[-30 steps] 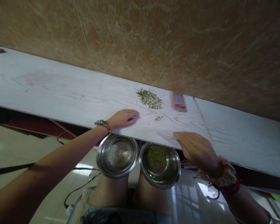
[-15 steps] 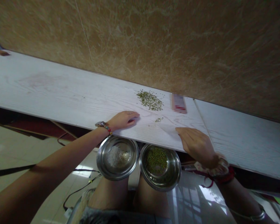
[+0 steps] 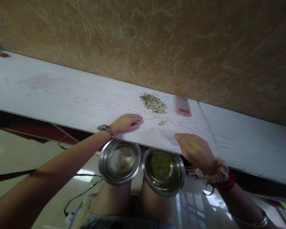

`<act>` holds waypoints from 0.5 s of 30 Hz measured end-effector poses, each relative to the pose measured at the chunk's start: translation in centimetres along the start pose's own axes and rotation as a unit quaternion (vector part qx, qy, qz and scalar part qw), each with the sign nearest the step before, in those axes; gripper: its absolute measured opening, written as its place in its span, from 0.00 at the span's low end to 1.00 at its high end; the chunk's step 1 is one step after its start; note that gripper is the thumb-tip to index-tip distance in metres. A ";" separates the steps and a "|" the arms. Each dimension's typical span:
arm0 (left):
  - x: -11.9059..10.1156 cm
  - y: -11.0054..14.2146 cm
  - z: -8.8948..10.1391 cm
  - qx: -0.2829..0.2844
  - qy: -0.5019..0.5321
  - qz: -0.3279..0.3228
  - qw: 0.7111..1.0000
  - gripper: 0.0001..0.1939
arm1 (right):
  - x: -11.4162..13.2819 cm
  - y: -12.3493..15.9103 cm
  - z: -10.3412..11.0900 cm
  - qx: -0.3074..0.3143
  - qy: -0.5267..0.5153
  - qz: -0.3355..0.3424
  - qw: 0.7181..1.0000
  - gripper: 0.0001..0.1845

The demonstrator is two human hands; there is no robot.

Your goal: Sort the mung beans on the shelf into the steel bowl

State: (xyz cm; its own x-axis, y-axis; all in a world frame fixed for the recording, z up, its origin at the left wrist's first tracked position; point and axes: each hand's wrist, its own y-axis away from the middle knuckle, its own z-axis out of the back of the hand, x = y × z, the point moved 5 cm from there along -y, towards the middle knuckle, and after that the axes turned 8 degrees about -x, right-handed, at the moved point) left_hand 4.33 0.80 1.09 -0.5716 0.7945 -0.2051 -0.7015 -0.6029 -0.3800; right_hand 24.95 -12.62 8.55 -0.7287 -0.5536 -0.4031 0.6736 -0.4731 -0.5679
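Observation:
My left hand rests on the white wooden board, fingers stretched out, thumb a little apart, nothing visible in it. Above the board's front edge, my right hand has its fingers pressed together and pointing left; what they hold, if anything, is hidden. A spread of small green beans lies on the board beyond both hands, and a few loose beans lie between them. Below the edge, side by side, are a metal bowl with white grains and a metal bowl with green beans.
The white board runs along a brown marbled wall. A blurred-out flat object lies right of the beans. The bowls sit over my knees. A black cable trails over the tiled floor at the left.
My right hand has shifted slightly left and toward me, closer to the bowl of green beans. My left hand, the beans on the board and the bowls look unmoved.

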 end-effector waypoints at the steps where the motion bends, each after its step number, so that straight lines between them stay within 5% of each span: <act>1: 0.0 0.0 0.0 -0.001 -0.001 0.001 1.000 0.16 | -0.3 0.2 -0.1 0.002 0.004 -0.002 1.000 0.15; 15: 0.1 0.0 -0.1 -0.006 -0.007 -0.010 1.000 0.15 | 0.8 -0.6 0.0 -0.001 -0.025 -0.002 1.000 0.16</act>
State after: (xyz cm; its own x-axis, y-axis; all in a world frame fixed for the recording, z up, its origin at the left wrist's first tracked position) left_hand 4.29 0.84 1.01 -0.5634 0.8050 -0.1858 -0.7076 -0.5863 -0.3945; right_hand 23.91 -12.76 8.54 -0.7242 -0.5849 -0.3652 0.6706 -0.4739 -0.5707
